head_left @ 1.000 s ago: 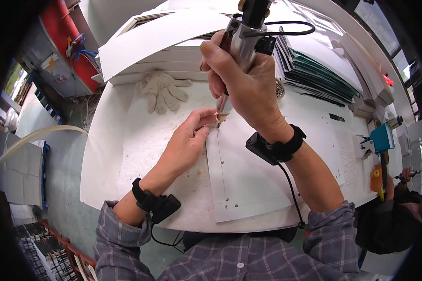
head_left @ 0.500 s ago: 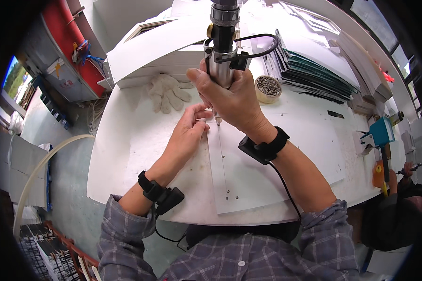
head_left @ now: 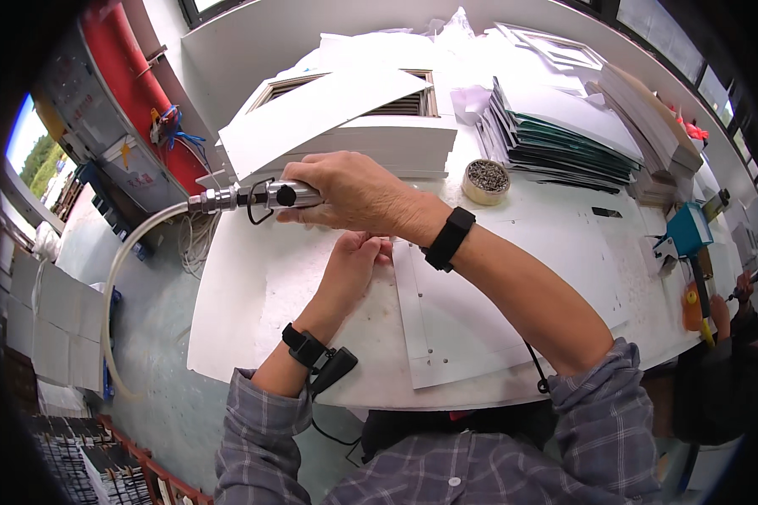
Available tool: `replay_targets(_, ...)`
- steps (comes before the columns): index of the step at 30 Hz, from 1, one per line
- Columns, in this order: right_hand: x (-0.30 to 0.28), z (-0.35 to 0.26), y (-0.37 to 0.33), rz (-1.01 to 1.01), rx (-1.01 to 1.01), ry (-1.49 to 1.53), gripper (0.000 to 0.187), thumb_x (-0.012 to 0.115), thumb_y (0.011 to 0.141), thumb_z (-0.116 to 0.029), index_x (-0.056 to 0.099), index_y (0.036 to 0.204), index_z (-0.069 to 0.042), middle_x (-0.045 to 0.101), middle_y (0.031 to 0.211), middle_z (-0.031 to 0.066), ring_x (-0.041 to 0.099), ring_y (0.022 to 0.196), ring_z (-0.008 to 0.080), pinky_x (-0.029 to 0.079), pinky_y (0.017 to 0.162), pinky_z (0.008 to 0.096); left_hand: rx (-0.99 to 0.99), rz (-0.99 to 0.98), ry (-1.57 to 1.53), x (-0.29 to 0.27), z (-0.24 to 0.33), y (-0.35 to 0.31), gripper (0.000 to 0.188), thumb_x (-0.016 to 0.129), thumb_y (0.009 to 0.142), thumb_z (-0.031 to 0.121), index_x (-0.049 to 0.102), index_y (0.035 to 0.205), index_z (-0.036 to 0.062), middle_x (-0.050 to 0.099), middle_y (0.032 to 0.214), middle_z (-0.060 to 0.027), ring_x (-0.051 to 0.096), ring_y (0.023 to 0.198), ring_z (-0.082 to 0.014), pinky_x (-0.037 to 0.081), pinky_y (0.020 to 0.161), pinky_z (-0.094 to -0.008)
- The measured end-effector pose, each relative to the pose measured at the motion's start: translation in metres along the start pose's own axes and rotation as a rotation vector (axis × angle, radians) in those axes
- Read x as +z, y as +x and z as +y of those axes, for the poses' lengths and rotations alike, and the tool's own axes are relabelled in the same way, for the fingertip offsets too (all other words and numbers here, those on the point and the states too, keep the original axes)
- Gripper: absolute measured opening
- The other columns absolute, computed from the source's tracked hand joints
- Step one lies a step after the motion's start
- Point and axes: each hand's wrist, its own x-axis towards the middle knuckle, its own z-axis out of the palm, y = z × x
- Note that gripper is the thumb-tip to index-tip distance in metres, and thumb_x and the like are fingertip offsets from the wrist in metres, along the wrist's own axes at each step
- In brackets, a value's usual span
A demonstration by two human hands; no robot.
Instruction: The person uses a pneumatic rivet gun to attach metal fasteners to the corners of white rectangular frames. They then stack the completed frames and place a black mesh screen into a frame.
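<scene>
My right hand (head_left: 370, 195) is wrapped round a silver air screwdriver (head_left: 271, 197), which lies almost level and has its hose end toward the left. The driver's tip is hidden behind the hand. Below it, my left hand (head_left: 349, 271) has thumb and fingers pressed together beside the upper left corner of a flat white panel (head_left: 505, 295); what they pinch, if anything, does not show. Several small screws sit along the panel's left side and near its lower left corner. A round tub (head_left: 485, 200) full of small screws stands beyond the panel.
A pale hose (head_left: 107, 311) hangs from the screwdriver down the table's left side. White boards (head_left: 345, 147) are stacked at the back, and dark-edged sheets (head_left: 556, 139) at the back right. A teal tool (head_left: 688, 229) lies at the right; a co-worker's hand (head_left: 719, 316) is beyond.
The screwdriver has gone from upright over the panel's left edge to lying sideways, swung leftward in my right hand. My left hand stays by the panel's corner. The glove is now hidden.
</scene>
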Motion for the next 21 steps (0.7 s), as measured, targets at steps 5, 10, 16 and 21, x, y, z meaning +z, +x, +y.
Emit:
replay_targets(5,0.035,0.029,0.004,-0.375,0.103,-0.205,0.038,0.082,0.083,-0.036,0.069,0.108,-0.011,0.068,0.099,0.0126,0.069,0.093,0.0329,0.056,0.081,0.0433,0.098,0.079,-0.007,0.007,-0.002,0.001,0.021,0.05,0.101,0.002,0.059,0.119,-0.0024,0.065,0.112,-0.0085,0.062,0.093,-0.0135,0.051,0.081,-0.0284)
replay_targets(10,0.068,0.055,0.003,-0.351,0.167,-0.237,0.04,0.083,0.079,-0.028,0.07,0.112,-0.009,0.069,0.104,0.0154,0.069,0.1,0.0357,0.057,0.085,0.0456,0.093,0.031,-0.101,0.005,-0.002,0.0,0.022,0.055,0.101,0.004,0.058,0.122,-0.0014,0.066,0.114,-0.008,0.064,0.096,-0.0144,0.052,0.081,-0.0288)
replay_targets(16,0.024,0.036,-0.011,-0.162,0.122,-0.135,0.038,0.078,0.087,-0.026,0.07,0.118,-0.006,0.068,0.112,0.0161,0.069,0.101,0.0354,0.055,0.091,0.044,0.096,0.027,-0.032,0.006,0.002,-0.005,0.021,0.054,0.101,0.004,0.06,0.121,0.0017,0.063,0.113,-0.0036,0.058,0.096,-0.01,0.049,0.085,-0.0245)
replay_targets(21,-0.146,0.014,-0.099,-0.029,0.298,-0.12,0.017,0.073,0.095,-0.015,0.073,0.103,-0.001,0.073,0.09,0.0119,0.069,0.077,0.0187,0.057,0.071,0.03,0.057,0.061,0.08,0.014,0.017,-0.014,0.024,0.056,0.101,0.012,0.063,0.122,0.003,0.063,0.116,-0.0023,0.057,0.101,-0.0096,0.047,0.089,-0.0248)
